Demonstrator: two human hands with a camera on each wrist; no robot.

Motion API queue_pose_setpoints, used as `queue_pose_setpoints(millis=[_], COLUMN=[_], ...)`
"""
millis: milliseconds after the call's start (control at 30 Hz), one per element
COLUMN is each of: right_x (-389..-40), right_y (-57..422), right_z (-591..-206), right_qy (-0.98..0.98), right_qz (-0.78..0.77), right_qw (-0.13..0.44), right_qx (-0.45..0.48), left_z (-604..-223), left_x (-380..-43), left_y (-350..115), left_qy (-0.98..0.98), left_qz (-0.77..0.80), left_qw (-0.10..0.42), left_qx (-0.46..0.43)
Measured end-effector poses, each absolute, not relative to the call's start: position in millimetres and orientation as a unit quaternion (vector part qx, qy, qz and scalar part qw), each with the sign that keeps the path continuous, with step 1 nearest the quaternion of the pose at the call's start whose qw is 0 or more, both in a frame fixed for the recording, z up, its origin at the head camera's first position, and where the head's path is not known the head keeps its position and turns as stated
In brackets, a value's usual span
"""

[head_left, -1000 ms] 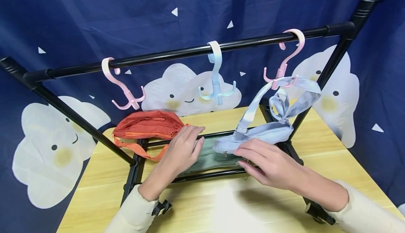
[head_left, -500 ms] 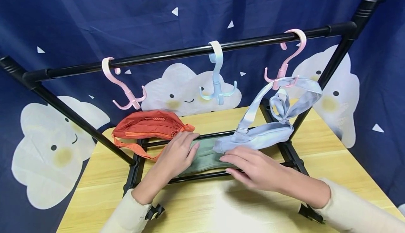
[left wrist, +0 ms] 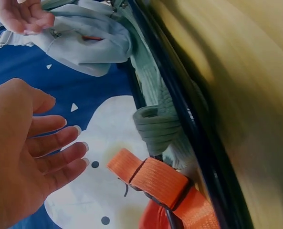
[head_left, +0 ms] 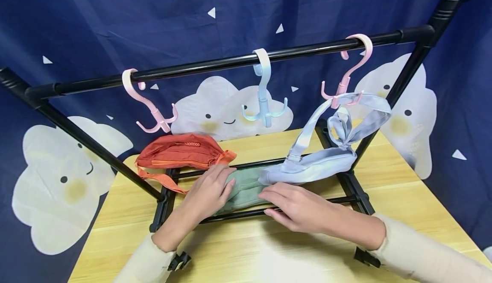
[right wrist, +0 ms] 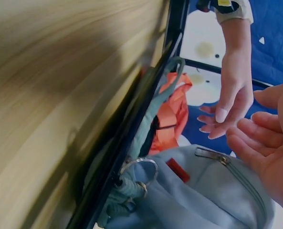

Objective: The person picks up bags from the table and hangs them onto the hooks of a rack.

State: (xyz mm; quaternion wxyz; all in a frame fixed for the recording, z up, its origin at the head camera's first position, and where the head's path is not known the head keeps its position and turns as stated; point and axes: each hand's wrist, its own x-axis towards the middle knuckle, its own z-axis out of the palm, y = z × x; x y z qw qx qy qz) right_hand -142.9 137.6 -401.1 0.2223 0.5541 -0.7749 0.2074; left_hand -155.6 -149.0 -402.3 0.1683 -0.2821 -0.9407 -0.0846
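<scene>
A: Head view?
B: Long sage-green fabric bag [head_left: 247, 190] lies just beyond the near round black metal bar [head_left: 238, 214], between my left hand [head_left: 209, 192] and right hand [head_left: 297, 207]. Pale-blue fabric bag [head_left: 324, 164] overlaps its right end; lifting could drag that along.
A: Left wrist?
B: Fingers relaxed, slightly apart, gripping nothing. Flat orange webbing strap [left wrist: 160, 181] close by; could tangle.
A: Right wrist?
B: Fingers loose too, nothing pinched. Round silver metal ring [right wrist: 156, 171] beside the bar might snag if tugged.

Green flat cloth bag [head_left: 247, 191]: matt. Pale-blue oblong cloth bag [head_left: 313, 167]: smooth. Orange webbing strap [left wrist: 160, 181]: ribbed. Black tubular rail [head_left: 215, 65]: glossy. Yellow flat tabletop [head_left: 230, 249]: wood-grained.
</scene>
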Motion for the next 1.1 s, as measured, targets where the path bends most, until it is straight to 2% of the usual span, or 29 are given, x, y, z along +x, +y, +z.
queue_pose_setpoints(millis=[533,1100], right_x=[-148.2,-165.9], right_y=[117.2,94.3], right_z=[-415.3,-426.4], right_qy=[-0.821,-0.844], right_qz=[0.129,0.127], right_qw=[0.127,0.08], right_qx=[0.541,0.515], left_z=[-416.1,-425.0], left_x=[-158.2,-165.2], left_y=[-151.4,-149.8], left_qy=[-0.944,-0.966], left_qz=[-0.071,-0.064], left_qw=[0.138,0.012], left_qx=[-0.29,-0.251])
